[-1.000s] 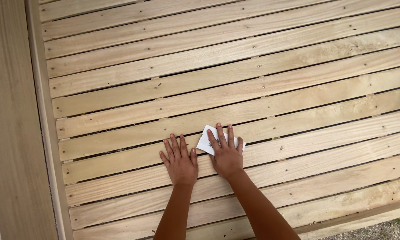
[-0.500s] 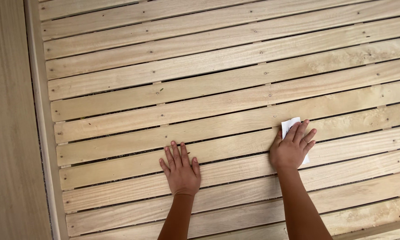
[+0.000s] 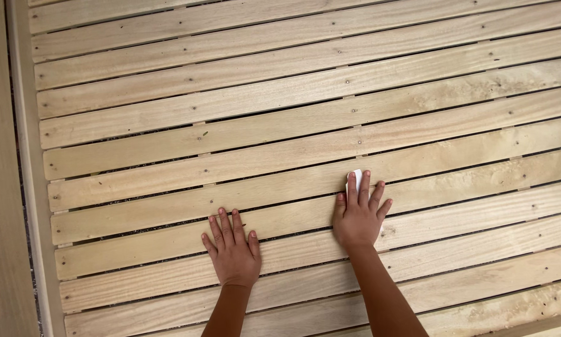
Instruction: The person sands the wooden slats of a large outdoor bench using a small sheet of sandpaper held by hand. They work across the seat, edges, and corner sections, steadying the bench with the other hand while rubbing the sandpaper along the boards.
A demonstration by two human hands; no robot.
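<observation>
Slatted wooden panel (image 3: 305, 112): boards run long, left to right, under both hands. Right hand (image 3: 359, 215): flat, fingers spread, pinning a small white sheet (image 3: 355, 178) that peeks out beyond its fingertips. Left hand (image 3: 233, 249): flat, empty, on the board nearer the body, left of the sheet.

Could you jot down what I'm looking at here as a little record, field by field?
Surface: pale wooden slats with narrow gaps, a plain board along the left edge
Left hand: flat on a slat, fingers spread, holding nothing
Right hand: pressed flat over a small white sheet
White sheet: mostly hidden, one corner showing past the fingertips
Hands: apart, on neighbouring slats
View: from above, looking down
</observation>
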